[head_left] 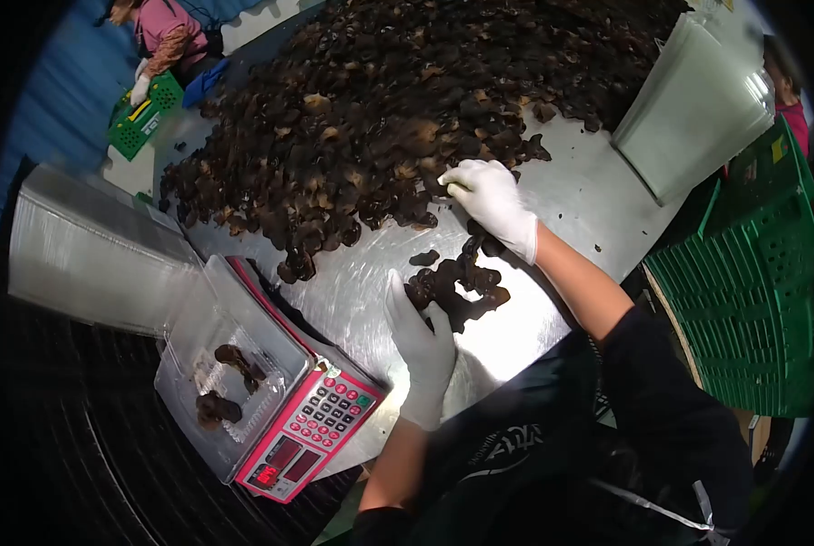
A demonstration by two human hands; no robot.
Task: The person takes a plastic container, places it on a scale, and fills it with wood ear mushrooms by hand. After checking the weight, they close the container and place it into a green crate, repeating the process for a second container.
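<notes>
A large heap of dark brown, wavy pieces that look like wood ear mushrooms covers the far part of the metal table. My right hand, in a white glove, is at the heap's near edge with its fingers curled in; whatever they hold is hidden. Closer to me lies a small cluster of the same mushroom pieces. My left hand, also gloved in white, touches that cluster's left side, thumb and fingers apart. On the red scale, left of this hand, a clear plastic tray holds a few mushroom pieces.
Stacked clear trays stand behind the scale at left, and another tray stack at far right. Nested green crates rise along the right side. Across the table, a person in pink reaches to a green basket.
</notes>
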